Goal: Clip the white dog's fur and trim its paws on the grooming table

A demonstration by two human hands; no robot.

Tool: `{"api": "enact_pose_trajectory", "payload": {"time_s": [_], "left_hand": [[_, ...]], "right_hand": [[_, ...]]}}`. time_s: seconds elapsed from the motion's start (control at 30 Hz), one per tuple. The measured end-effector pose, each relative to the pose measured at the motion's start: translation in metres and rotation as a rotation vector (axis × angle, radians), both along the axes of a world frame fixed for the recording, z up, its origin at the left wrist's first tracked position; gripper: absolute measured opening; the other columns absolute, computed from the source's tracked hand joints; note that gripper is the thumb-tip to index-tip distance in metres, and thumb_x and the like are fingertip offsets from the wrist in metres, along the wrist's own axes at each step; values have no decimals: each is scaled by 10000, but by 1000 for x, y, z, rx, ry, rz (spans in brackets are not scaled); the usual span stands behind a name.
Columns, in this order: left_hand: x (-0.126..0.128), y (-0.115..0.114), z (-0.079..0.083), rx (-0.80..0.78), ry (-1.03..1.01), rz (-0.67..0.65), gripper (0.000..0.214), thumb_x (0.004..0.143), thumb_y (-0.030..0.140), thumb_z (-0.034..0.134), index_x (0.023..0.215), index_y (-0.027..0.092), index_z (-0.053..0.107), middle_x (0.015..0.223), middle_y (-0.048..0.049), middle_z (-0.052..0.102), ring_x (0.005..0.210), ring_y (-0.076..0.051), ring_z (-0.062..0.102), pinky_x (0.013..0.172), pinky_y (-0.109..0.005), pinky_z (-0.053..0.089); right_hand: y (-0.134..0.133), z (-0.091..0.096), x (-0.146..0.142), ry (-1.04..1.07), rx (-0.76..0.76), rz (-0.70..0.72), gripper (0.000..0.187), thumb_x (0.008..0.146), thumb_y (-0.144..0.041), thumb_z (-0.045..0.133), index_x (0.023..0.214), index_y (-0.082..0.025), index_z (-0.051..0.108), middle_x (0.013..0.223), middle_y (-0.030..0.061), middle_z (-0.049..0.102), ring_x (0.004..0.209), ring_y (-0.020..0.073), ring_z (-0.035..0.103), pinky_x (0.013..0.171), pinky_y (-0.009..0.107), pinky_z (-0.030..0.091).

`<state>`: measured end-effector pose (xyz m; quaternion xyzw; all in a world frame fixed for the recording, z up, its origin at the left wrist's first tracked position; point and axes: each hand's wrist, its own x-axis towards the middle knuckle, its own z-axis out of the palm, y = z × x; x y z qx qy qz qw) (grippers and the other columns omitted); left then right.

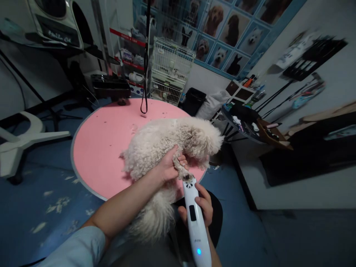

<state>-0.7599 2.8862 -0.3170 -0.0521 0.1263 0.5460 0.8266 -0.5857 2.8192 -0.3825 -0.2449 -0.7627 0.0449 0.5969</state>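
Your left hand [168, 167] is closed round the hind leg of the small, curly-coated white dog [167, 148], fingers wrapped just above the paw [185, 175]. The dog lies on the round pink grooming table with a grey rim [97, 148], toward its 4 o'clock edge, tail hanging off the near side.

Your right hand [201, 205] grips the white plastic cordless trimmer with a blue indicator light [196, 222], fingers curled round its body; the trimmer's head touches the paw's underside.

A black strap loop [144, 100] hangs over the table at 12 o'clock. Beyond it stands a stacked white wire cage [171, 70]; you cannot tell what is inside. At 2 o'clock a dark round tray on legs [244, 122] holds small grooming items, too blurred to name. Clipped fur tufts [55, 204] lie on the blue floor at 8 o'clock.
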Motion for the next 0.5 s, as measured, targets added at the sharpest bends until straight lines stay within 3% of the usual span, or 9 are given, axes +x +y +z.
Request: {"api": "enact_pose_trajectory", "payload": {"time_s": [0.13, 0.5], "left_hand": [[-2, 1, -2, -1, 8, -28, 502, 951, 484, 367, 543, 191, 372, 439, 30, 394, 401, -106, 405, 478, -254, 409], [-6, -4, 2, -16, 52, 31, 503, 940, 487, 394, 534, 192, 360, 455, 22, 407, 416, -110, 415, 480, -261, 422]], "right_hand": [[-2, -7, -6, 56, -55, 4, 439, 805, -407, 676, 1125, -193, 465, 1151, 141, 590, 1051, 292, 623, 743, 482, 597], [9, -39, -42, 280, 75, 56, 559, 790, -495, 665, 1197, -191, 433, 1303, 191, 534, 1191, 308, 572, 824, 492, 592]]}}
